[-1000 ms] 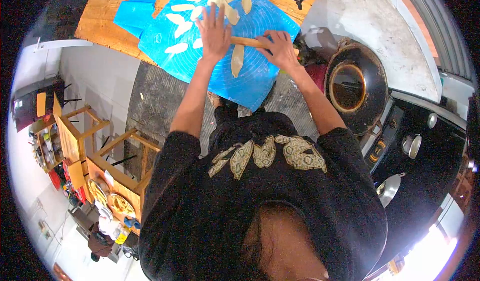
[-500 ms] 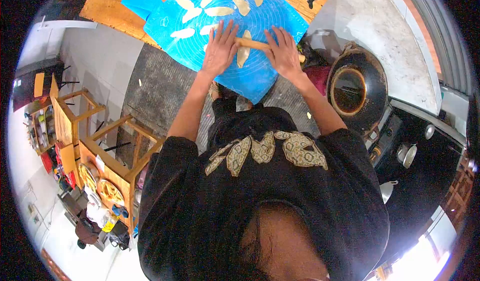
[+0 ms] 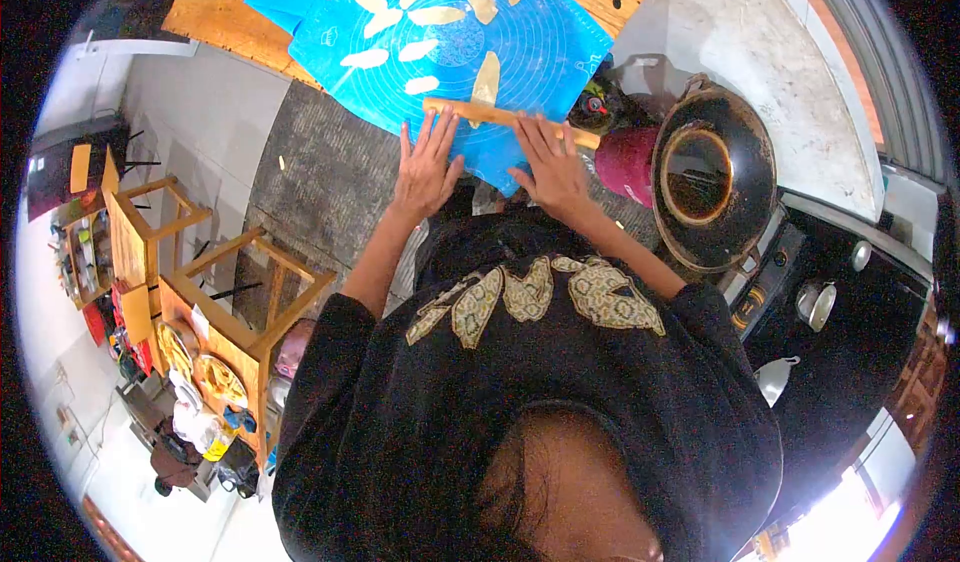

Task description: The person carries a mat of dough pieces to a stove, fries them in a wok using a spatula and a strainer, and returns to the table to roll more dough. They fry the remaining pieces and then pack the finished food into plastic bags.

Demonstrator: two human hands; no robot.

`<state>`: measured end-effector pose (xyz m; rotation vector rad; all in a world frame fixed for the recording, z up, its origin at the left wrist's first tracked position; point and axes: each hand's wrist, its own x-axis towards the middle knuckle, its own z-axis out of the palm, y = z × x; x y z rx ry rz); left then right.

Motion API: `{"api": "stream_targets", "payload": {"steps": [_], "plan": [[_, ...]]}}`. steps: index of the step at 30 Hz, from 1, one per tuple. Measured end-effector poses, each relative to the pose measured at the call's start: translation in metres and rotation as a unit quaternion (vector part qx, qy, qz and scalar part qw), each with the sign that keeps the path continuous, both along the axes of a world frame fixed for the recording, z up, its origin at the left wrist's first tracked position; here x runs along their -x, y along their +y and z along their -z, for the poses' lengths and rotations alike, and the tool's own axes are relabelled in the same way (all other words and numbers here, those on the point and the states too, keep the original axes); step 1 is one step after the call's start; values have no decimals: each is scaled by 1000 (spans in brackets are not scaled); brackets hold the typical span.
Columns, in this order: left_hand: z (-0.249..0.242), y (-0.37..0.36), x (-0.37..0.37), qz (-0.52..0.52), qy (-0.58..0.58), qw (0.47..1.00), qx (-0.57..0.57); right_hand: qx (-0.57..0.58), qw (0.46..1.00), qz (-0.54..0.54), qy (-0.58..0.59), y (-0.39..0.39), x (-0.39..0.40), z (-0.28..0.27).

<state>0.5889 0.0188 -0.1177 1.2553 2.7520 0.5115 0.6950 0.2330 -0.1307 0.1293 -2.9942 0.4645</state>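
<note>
A wooden rolling pin (image 3: 490, 114) lies across a long flat strip of dough (image 3: 486, 80), near the front edge of a blue mat (image 3: 545, 47). My left hand (image 3: 428, 170) rests its outstretched fingertips on the pin's left part, fingers apart. Flat fingers of my right hand (image 3: 553, 167), slightly blurred, press on the pin's right part; neither hand is wrapped round it. Beyond the pin, several flattened oval dough pieces (image 3: 437, 16) are spread over the mat, some overlapping.
The mat covers a wooden table (image 3: 225, 7). To the right stand a large dark wok (image 3: 752, 167) and a dark red container (image 3: 625, 165). At left are wooden stools (image 3: 215, 317), with plates of food (image 3: 220, 380) on one wooden surface. A black stove top (image 3: 855, 347) lies at lower right.
Both hands and the rolling pin have moved toward my body, down the dough strip to the mat's near edge. More of the strip shows beyond the pin.
</note>
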Motion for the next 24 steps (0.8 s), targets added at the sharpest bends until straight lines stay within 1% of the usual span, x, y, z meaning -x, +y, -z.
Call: {"api": "stream_targets", "payload": {"steps": [2,3,6,7,9,10,11,14,21,24], "plan": [[6,-8,-6,9,19,1000,-12,16,1000,-11,3,-2,-8,-6],[1,-7,-3,14,32,999,-19,24,1000,-17,8,-1,-8,-9],[-9,9,21,-10,39,999,-26,18,998,-1,67,7,8,-12],[-13,20,30,-3,66,997,-41,25,997,7,69,7,12,-10],[2,33,36,12,73,997,-17,37,996,23,77,5,21,-6],[5,36,40,20,80,997,-6,26,997,20,68,4,20,-6],[8,30,34,31,69,997,-15,15,998,17,59,2,15,-7],[8,17,23,33,39,998,21,0,999,13,31,-8,-4,-2],[8,-2,0,34,51,995,80,-14,999,-9,46,-21,-28,2],[10,-13,-13,34,49,994,97,59,995,-14,75,-20,-28,12]]}}
